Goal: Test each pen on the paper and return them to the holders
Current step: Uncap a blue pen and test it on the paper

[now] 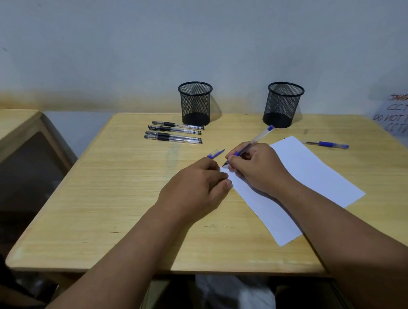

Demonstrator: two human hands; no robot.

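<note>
My right hand (257, 167) grips a blue pen (259, 139) in a writing hold, its tip touching the near-left corner of the white paper (308, 176). My left hand (196, 185) rests on the table beside that corner and pinches the pen's blue cap (215, 153) between its fingers. Another blue pen (327, 144) lies past the paper's far right edge. Several black pens (174, 132) lie side by side in front of the left mesh holder (196, 103). The right mesh holder (283, 104) stands behind the paper. Both holders look empty.
The wooden table (116, 188) stands against a pale wall. A second wooden table (1, 130) sits to the left across a gap. A handwritten CCTV notice (405, 114) hangs at the right edge.
</note>
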